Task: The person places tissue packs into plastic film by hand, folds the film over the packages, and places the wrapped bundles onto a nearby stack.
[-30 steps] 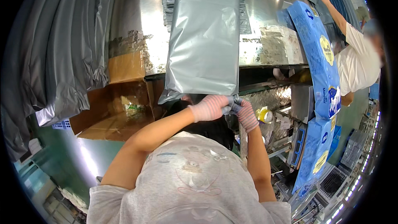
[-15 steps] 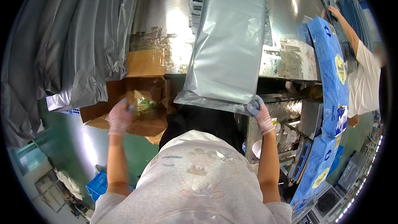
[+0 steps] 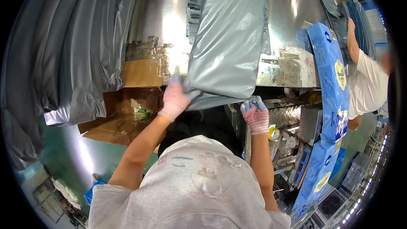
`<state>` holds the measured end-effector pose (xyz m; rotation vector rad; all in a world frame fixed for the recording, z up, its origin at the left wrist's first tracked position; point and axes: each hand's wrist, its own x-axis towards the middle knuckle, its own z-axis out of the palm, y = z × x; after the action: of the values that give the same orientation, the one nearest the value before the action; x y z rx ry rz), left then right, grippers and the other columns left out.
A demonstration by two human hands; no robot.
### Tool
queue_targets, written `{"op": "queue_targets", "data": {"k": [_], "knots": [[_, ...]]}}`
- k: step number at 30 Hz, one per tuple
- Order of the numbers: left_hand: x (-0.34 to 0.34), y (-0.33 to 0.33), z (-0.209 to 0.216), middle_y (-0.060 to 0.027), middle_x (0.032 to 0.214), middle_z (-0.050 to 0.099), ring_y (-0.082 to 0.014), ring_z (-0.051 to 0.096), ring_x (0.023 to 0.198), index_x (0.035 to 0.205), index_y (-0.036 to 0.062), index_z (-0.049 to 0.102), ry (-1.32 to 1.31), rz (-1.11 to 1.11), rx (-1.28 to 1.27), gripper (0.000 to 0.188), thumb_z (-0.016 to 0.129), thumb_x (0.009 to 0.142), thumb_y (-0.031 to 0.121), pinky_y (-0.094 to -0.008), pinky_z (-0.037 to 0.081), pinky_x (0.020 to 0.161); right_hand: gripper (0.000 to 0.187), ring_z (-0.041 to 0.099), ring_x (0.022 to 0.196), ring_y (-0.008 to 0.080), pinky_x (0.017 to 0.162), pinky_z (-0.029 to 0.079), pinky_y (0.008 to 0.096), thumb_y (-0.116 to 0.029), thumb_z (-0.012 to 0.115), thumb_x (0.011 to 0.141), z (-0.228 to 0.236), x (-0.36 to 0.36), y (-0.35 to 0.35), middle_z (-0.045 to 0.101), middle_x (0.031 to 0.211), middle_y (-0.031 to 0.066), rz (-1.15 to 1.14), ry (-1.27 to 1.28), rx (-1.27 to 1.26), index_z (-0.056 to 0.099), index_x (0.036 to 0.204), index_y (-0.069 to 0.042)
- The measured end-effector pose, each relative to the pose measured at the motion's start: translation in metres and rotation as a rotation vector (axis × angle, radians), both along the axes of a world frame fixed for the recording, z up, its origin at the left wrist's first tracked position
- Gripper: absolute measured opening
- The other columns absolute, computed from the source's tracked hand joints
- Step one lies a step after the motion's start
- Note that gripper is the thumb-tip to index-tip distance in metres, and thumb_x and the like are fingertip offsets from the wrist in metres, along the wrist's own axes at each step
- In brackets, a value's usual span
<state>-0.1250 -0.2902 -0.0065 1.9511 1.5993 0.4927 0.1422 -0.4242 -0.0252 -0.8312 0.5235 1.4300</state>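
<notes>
A large grey plastic bag (image 3: 227, 38) lies lengthwise on the metal table and hangs over its near edge. My right hand (image 3: 255, 115), in a striped glove with grey fingertips, grips the bag's lower right corner with curled fingers. At the lower left edge of the bag is my left hand (image 3: 176, 101), gloved too. Its fingers point up and are smeared by motion; the thumb stands apart, against the bag's hanging end. Under the bag, a stack of folded grey bags (image 3: 196, 4) shows along its sides.
An open cardboard box (image 3: 114, 129) with scraps inside sits below the metal table (image 3: 159, 12). Long grey bags (image 3: 80, 46) hang at left. Blue printed packs (image 3: 328, 80) line the right side. Beyond them a co-worker's arm (image 3: 352, 42) reaches toward grey bags.
My left hand has moved right, from over the cardboard box to the bag's left edge. The bag's near end now bends under and bunches. My right hand stays at its corner.
</notes>
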Motion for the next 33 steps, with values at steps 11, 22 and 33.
{"op": "queue_targets", "data": {"k": [11,22,33], "knots": [[0.011,0.056,-0.015,-0.0014,0.070,0.053,-0.0080,0.044,0.052,0.111,0.0053,0.056,-1.311,0.578,-0.898,0.030,0.060,0.087,0.024,-0.0206,0.037,0.047,0.047,0.056,0.103,0.0242,0.089,0.044,0.0444,-0.047,0.048,0.089,0.022,0.034,0.070,0.060,0.111,0.0091,0.176,-0.290,-0.205,0.058,0.113,-0.008],[0.059,0.118,-0.101,-0.0193,0.132,0.045,-0.0281,0.045,0.120,0.140,0.0012,0.026,-1.002,0.111,-0.648,0.078,0.057,0.084,0.046,-0.0343,0.034,0.102,0.063,0.051,0.109,0.0274,0.094,0.044,0.0384,-0.051,0.048,0.089,-0.012,0.055,0.176,0.050,0.126,0.0129,0.340,-0.345,0.160,0.040,0.133,-0.006],[0.061,0.119,0.059,-0.0117,0.133,0.044,-0.0224,0.048,0.117,0.144,0.0093,0.022,-1.342,0.183,-0.704,0.086,0.071,0.073,0.016,-0.0348,0.041,0.098,0.053,0.057,0.095,0.0202,0.081,0.050,0.0352,-0.041,0.057,0.085,0.090,0.054,0.214,0.056,0.112,0.0100,0.563,-0.894,0.387,0.048,0.122,-0.005]]}}
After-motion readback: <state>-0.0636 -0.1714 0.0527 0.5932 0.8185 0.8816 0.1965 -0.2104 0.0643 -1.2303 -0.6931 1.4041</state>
